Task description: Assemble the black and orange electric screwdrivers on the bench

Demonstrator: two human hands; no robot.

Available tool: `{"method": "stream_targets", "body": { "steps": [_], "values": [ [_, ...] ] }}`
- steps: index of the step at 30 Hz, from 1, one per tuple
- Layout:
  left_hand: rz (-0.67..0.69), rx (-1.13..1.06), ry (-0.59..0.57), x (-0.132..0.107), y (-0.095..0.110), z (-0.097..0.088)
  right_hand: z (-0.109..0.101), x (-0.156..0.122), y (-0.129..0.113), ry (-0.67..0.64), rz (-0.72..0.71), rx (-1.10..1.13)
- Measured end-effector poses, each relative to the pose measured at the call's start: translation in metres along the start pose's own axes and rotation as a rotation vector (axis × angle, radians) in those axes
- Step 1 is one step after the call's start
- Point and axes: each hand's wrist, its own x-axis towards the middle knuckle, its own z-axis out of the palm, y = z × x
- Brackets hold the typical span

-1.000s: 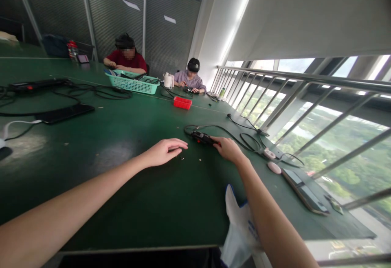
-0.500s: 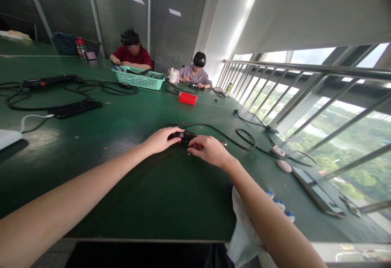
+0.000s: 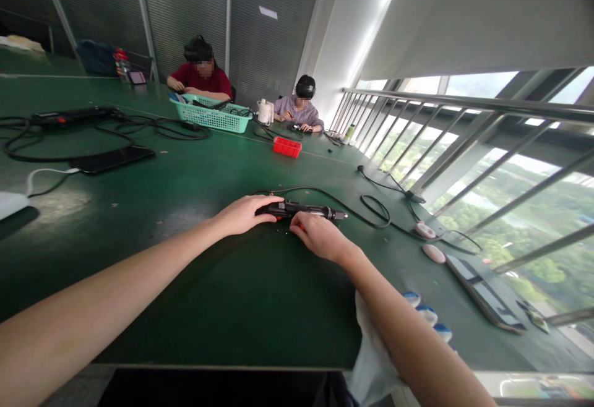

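A black corded electric screwdriver (image 3: pixel 320 210) lies across the table before me, its metal tip pointing right. My left hand (image 3: pixel 248 213) is closed around its left end, thumb on the near side. Just in front of the tool's middle, my right hand (image 3: pixel 320 234) has its fingers curled together. A bit of red shows at those fingertips; what it belongs to is hidden. Tiny dark and shiny bits, perhaps screws (image 3: pixel 286 232), lie on the green table (image 3: pixel 223 308) by the right fingertips.
A cable (image 3: pixel 343 200) runs rightward behind the tool. Ahead are a red tray (image 3: pixel 287 147), a teal basket (image 3: pixel 211 117) and two people at work. A phone (image 3: pixel 114 158) and another black tool (image 3: pixel 77 115) lie left. A tablet (image 3: pixel 485 292) and plastic bag (image 3: pixel 374 348) are right.
My right hand has shifted slightly right and toward me, uncovering more of the electric screwdriver's body. My left hand keeps its hold on the left end.
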Motion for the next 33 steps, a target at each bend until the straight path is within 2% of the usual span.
{"method": "stream_targets", "body": {
  "steps": [4, 7, 11, 16, 21, 25, 27, 30, 33],
  "values": [
    [-0.083, 0.025, -0.002, -0.001, 0.005, 0.000, -0.001, 0.005, 0.002, 0.214, 0.056, 0.054],
    [-0.079, 0.059, 0.000, -0.002, 0.009, 0.000, 0.000, 0.010, 0.001, 0.356, 0.009, 0.105],
    [-0.060, 0.107, 0.014, -0.003, 0.014, -0.001, 0.006, 0.015, -0.004, 0.391, -0.007, 0.103],
    [-0.056, 0.133, 0.005, -0.002, 0.016, -0.002, 0.012, 0.017, -0.005, 0.413, 0.051, 0.121],
    [-0.094, 0.144, 0.013, -0.002, 0.015, -0.003, 0.005, 0.013, 0.000, 0.336, -0.038, 0.009],
    [-0.140, 0.139, 0.022, 0.000, 0.013, -0.002, -0.006, 0.006, 0.004, 0.294, -0.042, -0.057],
    [-0.150, 0.133, 0.033, 0.000, 0.011, -0.001, -0.008, 0.003, 0.003, 0.242, -0.114, -0.024],
    [-0.138, 0.127, 0.037, 0.000, 0.008, 0.000, -0.008, 0.002, -0.005, 0.096, -0.291, 0.014],
    [-0.112, 0.115, 0.033, 0.000, 0.006, 0.000, -0.006, 0.002, -0.017, 0.011, -0.344, -0.033]
  ]
}}
